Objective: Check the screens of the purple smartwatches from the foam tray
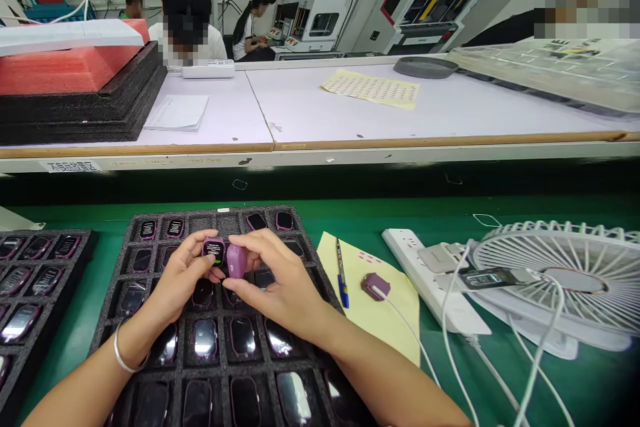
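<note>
Above the dark foam tray [200, 222], my left hand [183, 280] grips a smartwatch body [213, 249] with its lit screen facing me, the thumb at the screen's lower edge. Right beside it, my right hand [287, 290] pinches a second purple watch body [236, 260], turned so its side shows. Whether the two watches touch, I cannot tell. Strapless watches fill most of the tray's pockets; two at the back left [148, 229] have lit text, and most others have dark screens.
At left lies another foam tray [75, 247] of watches. To the right are yellow paper [333, 250], a pen [342, 273], a purple corded device [376, 286], a power strip [425, 293] and a white fan [550, 247]. Behind, a raised shelf [300, 120] carries stacked foam [75, 107]. People sit beyond.
</note>
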Demonstrator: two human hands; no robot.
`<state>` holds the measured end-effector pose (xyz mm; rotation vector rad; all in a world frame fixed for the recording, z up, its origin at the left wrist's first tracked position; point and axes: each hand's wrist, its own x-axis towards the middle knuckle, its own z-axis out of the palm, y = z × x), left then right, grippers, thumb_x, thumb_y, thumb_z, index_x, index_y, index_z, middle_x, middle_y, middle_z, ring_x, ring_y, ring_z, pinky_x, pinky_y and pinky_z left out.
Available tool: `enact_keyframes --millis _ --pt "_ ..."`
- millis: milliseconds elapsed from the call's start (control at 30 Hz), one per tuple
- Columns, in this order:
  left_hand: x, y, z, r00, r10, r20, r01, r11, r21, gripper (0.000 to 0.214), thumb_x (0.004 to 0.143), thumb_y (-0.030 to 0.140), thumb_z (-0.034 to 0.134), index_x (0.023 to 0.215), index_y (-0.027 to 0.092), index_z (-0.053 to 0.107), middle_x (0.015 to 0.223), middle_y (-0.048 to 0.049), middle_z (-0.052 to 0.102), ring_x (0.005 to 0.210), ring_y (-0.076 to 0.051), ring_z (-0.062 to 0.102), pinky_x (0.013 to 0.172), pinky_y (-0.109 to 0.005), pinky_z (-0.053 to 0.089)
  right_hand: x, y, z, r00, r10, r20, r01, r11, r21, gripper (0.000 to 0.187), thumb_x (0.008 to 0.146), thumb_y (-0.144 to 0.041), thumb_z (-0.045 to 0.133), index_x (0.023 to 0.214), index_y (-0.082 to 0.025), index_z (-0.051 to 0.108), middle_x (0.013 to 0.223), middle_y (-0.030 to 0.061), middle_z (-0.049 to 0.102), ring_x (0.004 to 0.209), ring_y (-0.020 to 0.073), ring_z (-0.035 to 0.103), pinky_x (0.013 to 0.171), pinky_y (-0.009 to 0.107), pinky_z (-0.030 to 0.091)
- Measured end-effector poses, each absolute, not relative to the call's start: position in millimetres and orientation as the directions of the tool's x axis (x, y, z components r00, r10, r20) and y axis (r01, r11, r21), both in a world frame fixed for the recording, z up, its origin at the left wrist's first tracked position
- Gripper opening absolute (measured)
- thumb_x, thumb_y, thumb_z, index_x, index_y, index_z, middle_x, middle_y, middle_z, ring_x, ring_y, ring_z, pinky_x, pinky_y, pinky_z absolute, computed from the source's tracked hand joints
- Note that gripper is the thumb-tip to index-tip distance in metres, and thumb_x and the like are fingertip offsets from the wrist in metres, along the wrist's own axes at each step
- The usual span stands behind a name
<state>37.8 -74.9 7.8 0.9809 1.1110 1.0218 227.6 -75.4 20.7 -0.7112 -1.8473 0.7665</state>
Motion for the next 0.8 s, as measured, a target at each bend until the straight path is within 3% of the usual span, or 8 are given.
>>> enact_keyframes --millis 167,400,567,700,800 --pt "36.8 -75.2 7.8 0.131 0.966 -0.224 -0.130 0.241 0.962 0.042 0.082 0.029 0.068 0.122 0.022 0.059 0.106 -0.0037 0.068 0.074 -0.012 0.066 0.069 -0.024 0.054 227.0 -66.6 14.3 -0.334 0.809 0.483 0.110 0.543 -0.833 0.042 0.092 -0.040 0.074 0.127 -0.023 0.060 0.090 0.0011 0.057 0.073 0.0143 0.056 0.067 0.029 0.053" --pt "37.1 -75.1 8.9 0.143 0.965 -0.221 -0.133 0.240 0.962 0.042 0.082 0.030 0.069 0.122 0.021 0.059 0.102 -0.0043 0.068 0.072 -0.013 0.066 0.068 -0.025 0.053 226.5 -65.9 12.9 -0.331 0.842 0.427 0.058 0.469 -0.881 0.044 0.089 -0.041 0.077 0.125 -0.022 0.062 0.099 0.0032 0.059 0.075 0.0133 0.057 0.073 0.031 0.051" --pt "37.4 -75.7 10.3 0.153 0.957 -0.246 -0.210 0.275 0.938 0.038 0.088 0.039 0.064 0.121 0.020 0.060 0.094 -0.0040 0.068 0.070 -0.015 0.067 0.069 -0.029 0.054 227.0 -67.5 11.6 -0.456 0.863 0.217 -0.239 0.117 -0.964 0.054 0.080 -0.034 0.085 0.126 -0.022 0.059 0.092 0.0000 0.062 0.077 0.0123 0.059 0.076 0.029 0.051" --pt "37.2 -76.6 12.4 0.166 0.953 -0.252 -0.273 0.290 0.917 0.038 0.090 0.041 0.061 0.119 0.016 0.060 0.082 -0.0042 0.068 0.066 -0.017 0.066 0.064 -0.029 0.054 226.0 -65.6 10.8 -0.561 0.819 0.116 -0.476 -0.205 -0.855 0.057 0.076 -0.035 0.090 0.123 -0.022 0.061 0.099 0.0020 0.066 0.077 0.0115 0.064 0.071 0.025 0.053" --pt "36.8 -77.0 14.0 0.177 0.953 -0.247 -0.290 0.290 0.912 0.037 0.091 0.043 0.059 0.116 0.015 0.059 0.079 -0.0047 0.069 0.064 -0.017 0.066 0.062 -0.029 0.054 225.5 -63.9 10.9 -0.636 0.764 0.108 -0.564 -0.365 -0.740 0.055 0.079 -0.040 0.088 0.125 -0.022 0.063 0.099 0.0024 0.069 0.068 0.0094 0.064 0.066 0.021 0.052"
